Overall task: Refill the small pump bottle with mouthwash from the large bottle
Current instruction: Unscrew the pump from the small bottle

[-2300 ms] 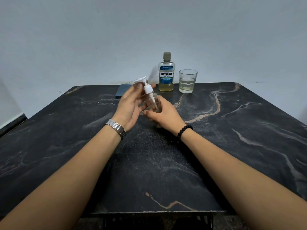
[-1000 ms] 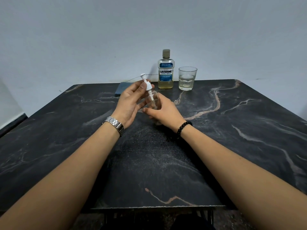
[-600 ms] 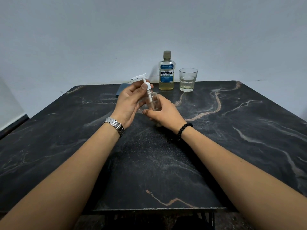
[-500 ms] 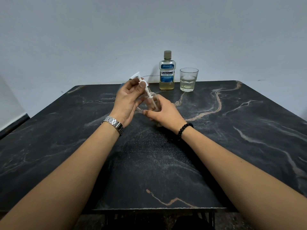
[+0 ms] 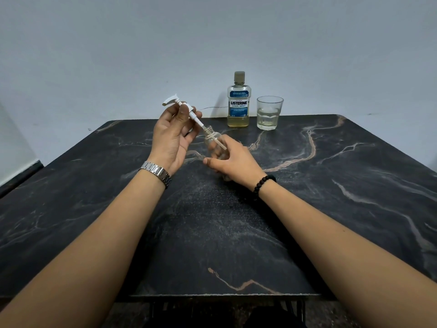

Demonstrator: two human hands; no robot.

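Note:
My right hand [image 5: 233, 159] grips the small clear pump bottle [image 5: 214, 144], held over the middle of the black marble table [image 5: 212, 221]. The bottle's neck is bare. My left hand [image 5: 171, 136] pinches the white pump head [image 5: 183, 106], lifted up and to the left and tilted. The pump's thin tube still reaches down into the bottle's mouth. The large Listerine mouthwash bottle [image 5: 238, 100] stands capped at the table's far edge, with a little yellow liquid at its bottom.
A clear drinking glass [image 5: 269, 112] with some pale liquid stands just right of the large bottle. A thin wire [image 5: 208, 107] runs along the far edge behind my left hand. A grey wall rises behind the table.
My left hand has drawn the pump head up and to the left out of the small bottle's neck. My right hand has kept the bottle in place.

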